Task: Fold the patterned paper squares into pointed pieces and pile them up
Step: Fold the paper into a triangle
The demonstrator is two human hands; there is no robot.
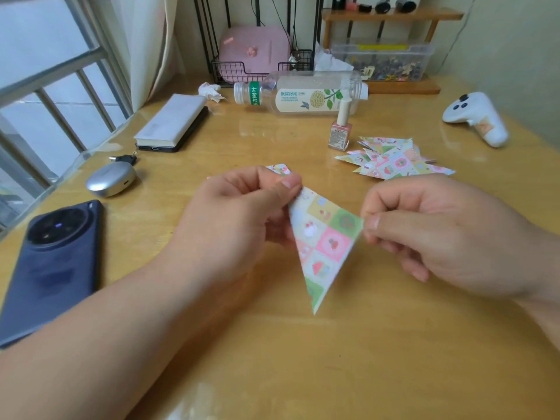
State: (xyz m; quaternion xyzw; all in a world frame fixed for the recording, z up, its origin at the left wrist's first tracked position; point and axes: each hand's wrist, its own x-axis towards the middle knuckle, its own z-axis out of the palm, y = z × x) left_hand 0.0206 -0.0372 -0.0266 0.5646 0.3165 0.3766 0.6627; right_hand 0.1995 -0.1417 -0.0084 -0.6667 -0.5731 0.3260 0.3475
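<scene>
A wooden table (378,359) is seen. A dark phone (51,268) lies on it at the left edge. Above the middle of the table the left hand (242,213) and the right hand (439,234) are raised. Between them a patterned paper (325,237), already folded to a long triangle, is held in the air, its point turned down toward the person. Its upper left corner is pinched by the thumb and curled fingers of the left hand, and its right corner is pinched in the same way by the right hand. The folding step is judged to be near its end. Next, the creases must probably be pressed and the piece carried to the pile of folded pieces (397,160), which lies well apart at the back right, near a nail polish bottle (341,131). A corner of more patterned paper (280,168) is seen behind the left hand.
</scene>
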